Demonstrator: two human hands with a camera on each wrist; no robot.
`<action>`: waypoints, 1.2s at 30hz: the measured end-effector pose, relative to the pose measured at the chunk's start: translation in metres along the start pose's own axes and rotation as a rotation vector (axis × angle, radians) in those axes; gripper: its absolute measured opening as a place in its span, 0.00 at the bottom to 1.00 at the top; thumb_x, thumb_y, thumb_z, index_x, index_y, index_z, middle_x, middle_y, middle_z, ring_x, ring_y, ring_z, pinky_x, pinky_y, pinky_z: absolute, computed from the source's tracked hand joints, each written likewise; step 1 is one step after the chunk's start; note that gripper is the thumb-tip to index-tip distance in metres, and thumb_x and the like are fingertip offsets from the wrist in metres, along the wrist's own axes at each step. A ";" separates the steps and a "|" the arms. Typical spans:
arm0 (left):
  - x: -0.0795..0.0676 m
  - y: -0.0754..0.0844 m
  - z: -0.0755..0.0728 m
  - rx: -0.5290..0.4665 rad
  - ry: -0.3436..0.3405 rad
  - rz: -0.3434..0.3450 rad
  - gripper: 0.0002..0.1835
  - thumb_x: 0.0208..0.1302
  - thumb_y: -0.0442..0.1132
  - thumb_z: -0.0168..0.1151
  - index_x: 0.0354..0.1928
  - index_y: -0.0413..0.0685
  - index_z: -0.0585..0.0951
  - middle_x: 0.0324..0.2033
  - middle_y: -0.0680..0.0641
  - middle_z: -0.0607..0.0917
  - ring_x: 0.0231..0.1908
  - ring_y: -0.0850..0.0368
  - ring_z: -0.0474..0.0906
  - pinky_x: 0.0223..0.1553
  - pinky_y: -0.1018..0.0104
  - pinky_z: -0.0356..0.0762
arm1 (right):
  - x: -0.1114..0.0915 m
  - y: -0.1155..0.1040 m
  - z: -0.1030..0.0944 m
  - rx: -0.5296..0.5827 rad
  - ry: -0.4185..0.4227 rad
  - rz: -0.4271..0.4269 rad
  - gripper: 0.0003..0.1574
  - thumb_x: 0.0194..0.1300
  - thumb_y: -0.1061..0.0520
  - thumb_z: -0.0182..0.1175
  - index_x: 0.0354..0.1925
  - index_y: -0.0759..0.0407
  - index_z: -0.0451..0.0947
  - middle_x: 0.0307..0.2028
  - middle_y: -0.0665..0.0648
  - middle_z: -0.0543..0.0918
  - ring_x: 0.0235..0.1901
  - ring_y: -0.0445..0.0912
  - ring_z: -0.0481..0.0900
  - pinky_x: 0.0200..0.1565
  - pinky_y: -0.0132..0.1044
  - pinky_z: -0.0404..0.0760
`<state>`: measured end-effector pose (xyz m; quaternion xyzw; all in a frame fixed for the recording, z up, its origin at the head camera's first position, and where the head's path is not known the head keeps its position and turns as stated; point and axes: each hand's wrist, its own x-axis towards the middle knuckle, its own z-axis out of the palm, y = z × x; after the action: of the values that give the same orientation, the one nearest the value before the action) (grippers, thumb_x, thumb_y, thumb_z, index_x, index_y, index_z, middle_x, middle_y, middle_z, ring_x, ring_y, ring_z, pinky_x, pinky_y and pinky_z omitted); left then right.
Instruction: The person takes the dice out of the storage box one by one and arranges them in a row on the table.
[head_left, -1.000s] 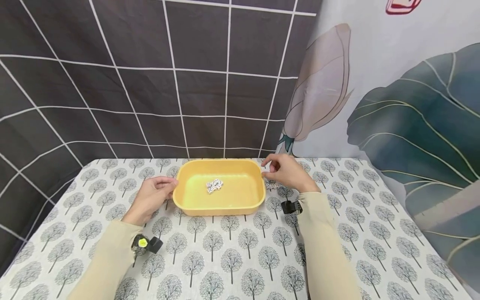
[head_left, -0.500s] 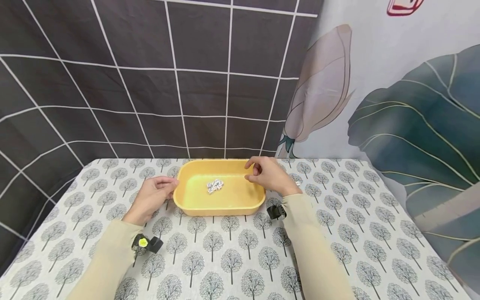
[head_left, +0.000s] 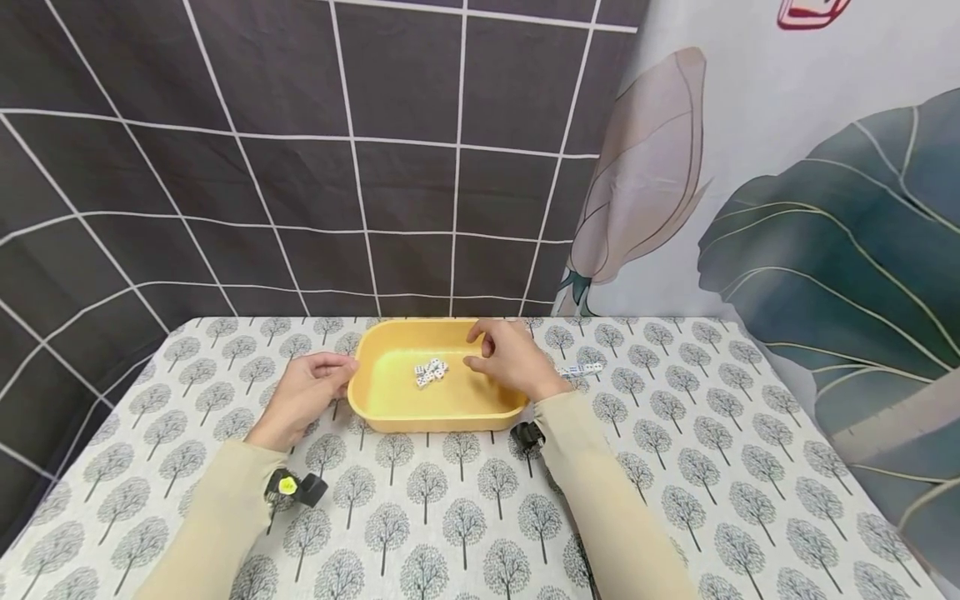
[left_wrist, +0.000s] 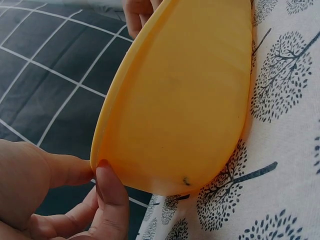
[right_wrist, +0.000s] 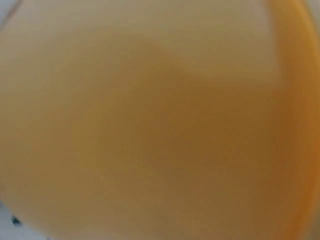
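Note:
A yellow plastic basin (head_left: pixel 435 422) sits on the cloth-covered table, with a small cluster of white dotted dice (head_left: pixel 431 372) on its floor. My left hand (head_left: pixel 303 396) pinches the basin's left rim between thumb and fingers, seen close up in the left wrist view. Over the basin's right side hovers my right hand (head_left: pixel 512 358), index finger bent and thumb apart, with no object visible between them. It is to the right of the dice, not touching them. In the right wrist view only the blurred basin wall (right_wrist: pixel 150 150) shows; the hand is out of sight there.
More dice (head_left: pixel 583 369) lie in a row on the tree-print tablecloth (head_left: pixel 420 533) right of the basin, partly hidden by the right hand. A dark grid-patterned curtain (head_left: pixel 405 192) hangs behind the table, and a floral curtain (head_left: pixel 787 250) on the right.
My right hand has moved left from beside the basin's right rim to above its inside, uncovering the row of dice on the cloth. The left hand and basin have stayed put.

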<state>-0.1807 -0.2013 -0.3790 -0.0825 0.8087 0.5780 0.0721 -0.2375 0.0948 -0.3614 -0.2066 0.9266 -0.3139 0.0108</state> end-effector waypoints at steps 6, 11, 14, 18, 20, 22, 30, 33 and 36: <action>0.000 0.000 0.000 0.003 0.001 0.007 0.21 0.75 0.41 0.59 0.61 0.32 0.75 0.37 0.52 0.85 0.33 0.66 0.81 0.41 0.73 0.85 | 0.003 -0.005 0.011 -0.010 0.007 0.018 0.18 0.61 0.57 0.73 0.48 0.61 0.82 0.25 0.52 0.77 0.25 0.42 0.72 0.32 0.32 0.72; 0.000 0.000 0.001 0.002 -0.003 0.000 0.21 0.75 0.41 0.60 0.61 0.32 0.75 0.38 0.51 0.85 0.33 0.65 0.80 0.41 0.73 0.85 | 0.004 -0.006 0.018 -0.045 0.013 0.023 0.18 0.60 0.55 0.74 0.47 0.60 0.83 0.25 0.51 0.78 0.24 0.42 0.72 0.33 0.32 0.72; 0.000 0.000 0.001 0.005 -0.006 0.001 0.21 0.75 0.41 0.59 0.61 0.32 0.75 0.40 0.49 0.86 0.34 0.65 0.81 0.41 0.72 0.85 | 0.004 -0.007 0.021 -0.037 -0.004 0.038 0.19 0.60 0.54 0.74 0.48 0.59 0.83 0.24 0.51 0.78 0.23 0.41 0.72 0.30 0.31 0.71; 0.001 0.000 0.000 0.021 -0.003 0.003 0.21 0.75 0.41 0.59 0.61 0.32 0.75 0.40 0.49 0.85 0.34 0.65 0.81 0.42 0.72 0.85 | 0.004 -0.007 0.025 -0.019 -0.042 0.057 0.21 0.61 0.54 0.74 0.50 0.58 0.82 0.25 0.51 0.78 0.25 0.42 0.72 0.29 0.31 0.71; 0.001 0.000 0.000 0.025 -0.001 0.004 0.21 0.75 0.41 0.59 0.61 0.32 0.75 0.39 0.50 0.85 0.34 0.65 0.80 0.42 0.73 0.85 | 0.005 -0.007 0.028 -0.023 -0.065 0.062 0.22 0.61 0.54 0.73 0.52 0.58 0.82 0.26 0.51 0.79 0.26 0.42 0.73 0.30 0.31 0.72; 0.001 0.000 0.000 0.021 -0.001 0.004 0.21 0.75 0.41 0.59 0.61 0.32 0.75 0.38 0.50 0.85 0.34 0.65 0.80 0.41 0.73 0.85 | 0.006 -0.007 0.030 -0.035 -0.092 0.071 0.24 0.61 0.54 0.73 0.54 0.57 0.81 0.27 0.51 0.79 0.27 0.42 0.73 0.30 0.31 0.73; 0.002 0.001 -0.001 0.028 0.006 0.004 0.21 0.75 0.41 0.59 0.60 0.33 0.75 0.37 0.51 0.84 0.33 0.66 0.80 0.41 0.73 0.85 | 0.006 -0.010 0.035 -0.063 -0.146 0.112 0.32 0.60 0.56 0.73 0.62 0.52 0.79 0.27 0.51 0.79 0.26 0.42 0.73 0.28 0.32 0.72; 0.001 0.000 -0.002 0.025 0.008 0.001 0.20 0.75 0.41 0.58 0.60 0.33 0.75 0.38 0.51 0.84 0.33 0.65 0.80 0.41 0.73 0.85 | 0.006 -0.011 0.036 -0.069 -0.158 0.121 0.31 0.61 0.57 0.71 0.62 0.50 0.79 0.27 0.51 0.79 0.26 0.42 0.74 0.28 0.33 0.73; 0.001 0.001 -0.001 0.024 0.001 0.002 0.21 0.75 0.41 0.58 0.60 0.33 0.75 0.37 0.51 0.84 0.34 0.66 0.80 0.41 0.73 0.85 | 0.005 -0.011 0.038 -0.091 -0.166 0.125 0.29 0.62 0.56 0.71 0.61 0.48 0.80 0.27 0.51 0.79 0.26 0.43 0.74 0.30 0.35 0.73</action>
<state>-0.1816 -0.2019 -0.3784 -0.0812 0.8158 0.5681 0.0719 -0.2321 0.0635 -0.3850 -0.1741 0.9469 -0.2521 0.0974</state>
